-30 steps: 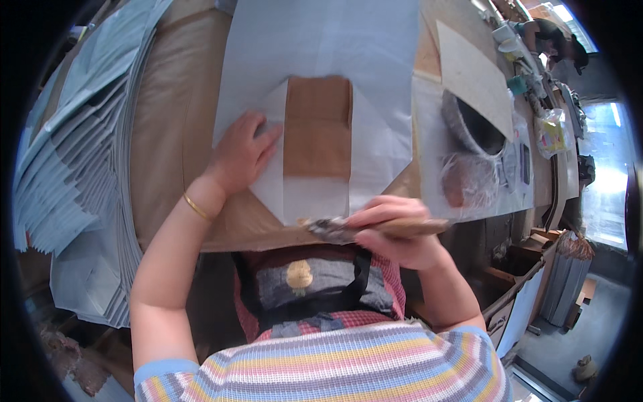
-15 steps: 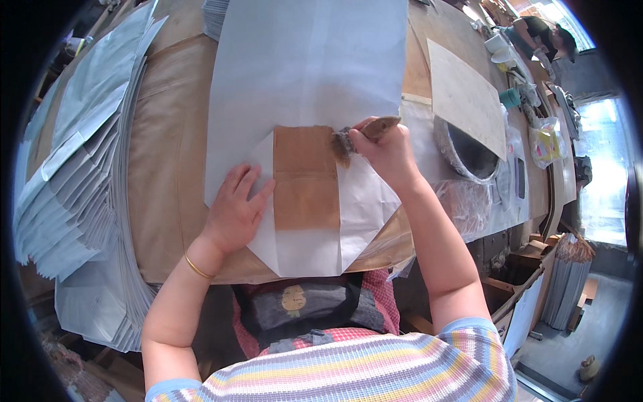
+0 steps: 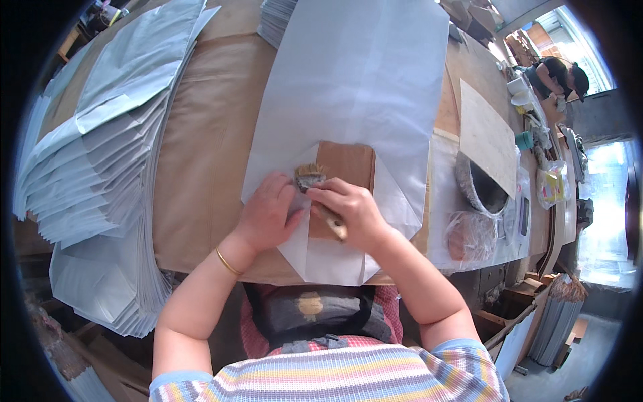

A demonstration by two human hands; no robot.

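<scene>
- Head view: your right hand (image 3: 348, 211) pinches the brush (image 3: 310, 179) between thumb and fingers; your fingers cover the middle, so only its bristle end and the handle's tip show.
- The bristles lie over the left edge of the brown panel (image 3: 348, 161) on the white paper bag (image 3: 355, 87); you cannot tell from here whether they press on it.
- Your left hand (image 3: 266, 211) rests on the bag's left side, thumb spread from bent fingers, just beside the brush; its palm is hidden, and no held thing shows.
- Your two hands and the brush hide part of the panel's left side.
- The bag lies before you on the brown-covered table (image 3: 207, 147), its far end cut off at the top edge.
- At your left, a fanned stack of white bags (image 3: 100, 181) overlaps too closely to count.
- At your right, a pale board (image 3: 485, 127) covers part of a dark tub (image 3: 490, 196); beside it, a clear plastic bag (image 3: 471, 238) blurs its contents.
- Far right, a co-worker (image 3: 552, 75) bends over, too small to make out well.
</scene>
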